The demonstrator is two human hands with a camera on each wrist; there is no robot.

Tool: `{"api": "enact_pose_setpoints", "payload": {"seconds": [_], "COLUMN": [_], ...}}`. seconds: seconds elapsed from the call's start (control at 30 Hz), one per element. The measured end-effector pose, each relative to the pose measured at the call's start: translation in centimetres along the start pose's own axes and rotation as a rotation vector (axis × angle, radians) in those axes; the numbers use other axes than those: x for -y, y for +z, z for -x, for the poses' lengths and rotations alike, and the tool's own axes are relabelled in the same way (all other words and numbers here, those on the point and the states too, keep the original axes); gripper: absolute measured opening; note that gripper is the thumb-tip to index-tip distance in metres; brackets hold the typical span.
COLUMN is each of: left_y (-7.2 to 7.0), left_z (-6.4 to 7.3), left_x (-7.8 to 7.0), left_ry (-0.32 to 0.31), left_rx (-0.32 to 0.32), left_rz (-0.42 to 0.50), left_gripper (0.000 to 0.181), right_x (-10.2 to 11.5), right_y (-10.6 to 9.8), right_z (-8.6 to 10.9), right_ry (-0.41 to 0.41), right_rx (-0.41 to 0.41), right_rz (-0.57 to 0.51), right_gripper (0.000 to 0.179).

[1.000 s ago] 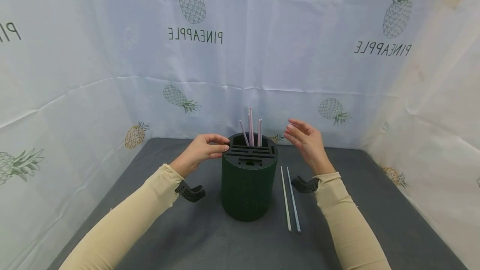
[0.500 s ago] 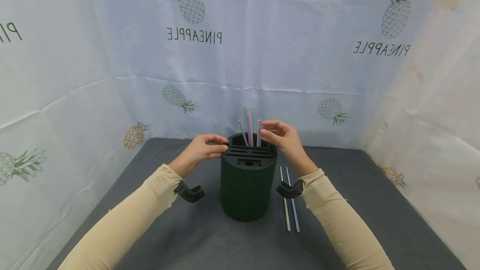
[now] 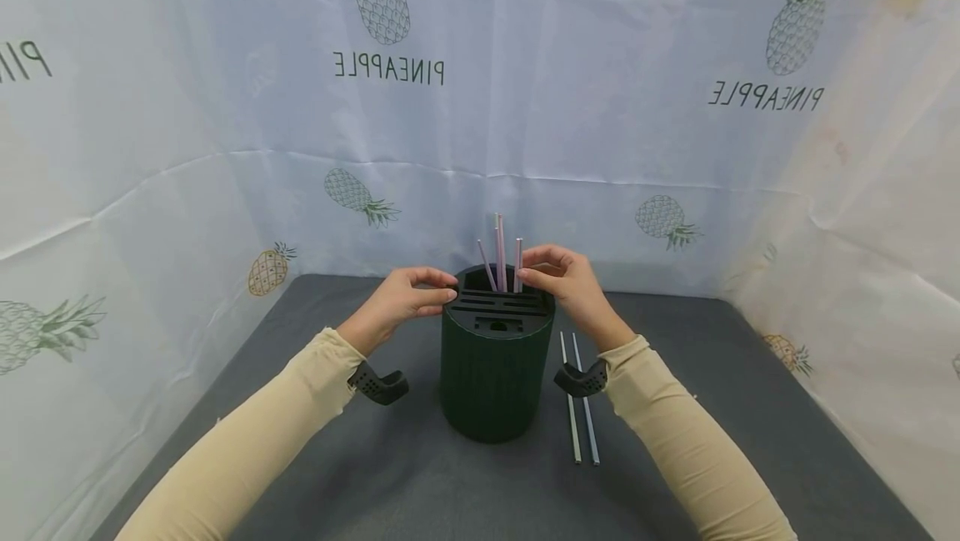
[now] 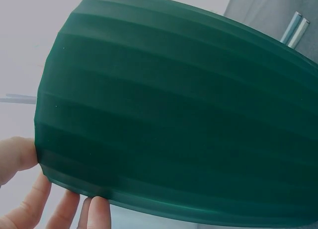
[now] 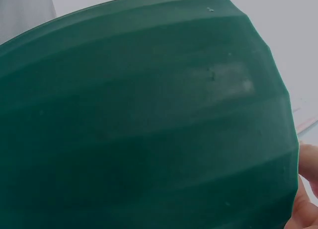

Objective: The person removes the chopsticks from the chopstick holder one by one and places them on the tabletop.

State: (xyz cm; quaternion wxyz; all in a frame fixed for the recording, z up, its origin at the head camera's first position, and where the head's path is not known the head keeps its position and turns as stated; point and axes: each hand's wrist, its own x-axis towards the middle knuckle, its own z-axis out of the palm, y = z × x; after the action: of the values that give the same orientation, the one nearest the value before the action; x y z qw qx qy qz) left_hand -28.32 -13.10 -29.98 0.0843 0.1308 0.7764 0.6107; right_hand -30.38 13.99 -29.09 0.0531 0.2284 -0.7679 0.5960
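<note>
A dark green, round utensil holder (image 3: pixel 491 387) with a black slotted top stands upright on the table. Several slim pinkish chopsticks (image 3: pixel 501 262) rise from its rear opening. My left hand (image 3: pixel 405 303) grips the rim from the left side; in the left wrist view the thumb is at the top edge and the fingers (image 4: pixel 64 209) lie against the ribbed wall. My right hand (image 3: pixel 562 278) reaches over the rear right rim, thumb and fingertips pinching at the rightmost chopsticks. The right wrist view shows mostly the green wall, with part of the thumb and fingers (image 5: pixel 308 164) beyond its edge.
Two chopsticks (image 3: pixel 581 416), one pale greenish and one bluish, lie side by side on the dark grey table (image 3: pixel 360 474), just right of the holder and under the right wrist. A white curtain (image 3: pixel 525 132) printed with pineapples surrounds the table.
My right hand has moved left from beside the holder to the chopsticks in it, then sunk slightly. The left hand has stayed on the rim, and the holder has not moved.
</note>
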Motion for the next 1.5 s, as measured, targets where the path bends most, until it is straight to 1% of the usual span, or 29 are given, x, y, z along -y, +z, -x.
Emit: {"api": "enact_pose_setpoints", "payload": {"seconds": [0.2, 0.33, 0.43, 0.53, 0.6, 0.77, 0.87, 0.93, 1.07, 1.13, 1.17, 1.2, 1.27, 1.3, 1.37, 1.43, 1.5], "left_y": [0.0, 0.1, 0.1, 0.1, 0.1, 0.0, 0.0, 0.0, 0.0, -0.1, -0.1, -0.1, -0.1, -0.1, -0.1, 0.0, 0.0], "left_z": [0.0, 0.1, 0.1, 0.1, 0.0, -0.1, 0.0, 0.0, 0.1, 0.2, 0.2, 0.2, 0.2, 0.1, 0.1, 0.1, 0.1], "left_x": [-0.1, -0.1, -0.1, -0.1, -0.1, 0.0, -0.1, -0.1, -0.2, -0.3, -0.3, -0.3, -0.3, -0.3, -0.1, -0.1, 0.1], "left_ry": [-0.001, 0.006, 0.009, 0.010, 0.009, 0.002, -0.003, -0.010, -0.005, -0.008, -0.007, -0.007, -0.007, -0.010, -0.005, -0.006, -0.005], "left_rx": [-0.006, -0.001, 0.001, 0.005, 0.005, 0.004, 0.006, 0.004, 0.005, 0.003, 0.003, 0.002, 0.005, 0.003, 0.004, 0.004, 0.004], "left_rz": [0.006, 0.005, -0.001, -0.002, -0.001, 0.007, 0.009, 0.017, 0.010, 0.014, 0.014, 0.015, 0.015, 0.021, 0.018, 0.020, 0.022], "left_gripper": [0.036, 0.037, 0.037, 0.037, 0.038, 0.037, 0.037, 0.036, 0.036, 0.036, 0.036, 0.036, 0.037, 0.036, 0.037, 0.037, 0.037], "right_x": [0.1, 0.5, 1.4, 2.7, 3.6, 6.2, 8.0, 9.3, 11.6, 12.3, 12.5, 12.6, 12.2, 11.8, 10.4, 8.4, 5.9], "right_y": [0.0, -0.2, -0.5, -0.9, -1.2, -2.1, -3.0, -3.8, -5.7, -6.6, -7.1, -7.5, -8.3, -8.7, -9.5, -10.2, -10.8], "right_z": [-0.1, -0.3, -0.5, -1.0, -1.4, -2.9, -3.8, -4.3, -5.0, -5.1, -5.1, -5.0, -4.8, -4.5, -3.9, -3.2, -2.3], "right_ry": [0.001, -0.003, -0.031, -0.082, -0.124, -0.231, -0.280, -0.304, -0.343, -0.337, -0.322, -0.303, -0.240, -0.204, -0.113, -0.026, 0.054], "right_rx": [0.010, 0.012, 0.009, -0.005, -0.032, -0.131, -0.175, -0.209, -0.302, -0.352, -0.372, -0.389, -0.408, -0.410, -0.412, -0.400, -0.385], "right_rz": [-0.021, -0.055, -0.075, -0.089, -0.098, -0.163, -0.246, -0.322, -0.449, -0.482, -0.496, -0.503, -0.518, -0.530, -0.518, -0.492, -0.430], "right_gripper": [0.028, 0.024, 0.022, 0.023, 0.023, 0.014, 0.014, 0.016, 0.020, 0.024, 0.026, 0.026, 0.026, 0.025, 0.025, 0.023, 0.022]}}
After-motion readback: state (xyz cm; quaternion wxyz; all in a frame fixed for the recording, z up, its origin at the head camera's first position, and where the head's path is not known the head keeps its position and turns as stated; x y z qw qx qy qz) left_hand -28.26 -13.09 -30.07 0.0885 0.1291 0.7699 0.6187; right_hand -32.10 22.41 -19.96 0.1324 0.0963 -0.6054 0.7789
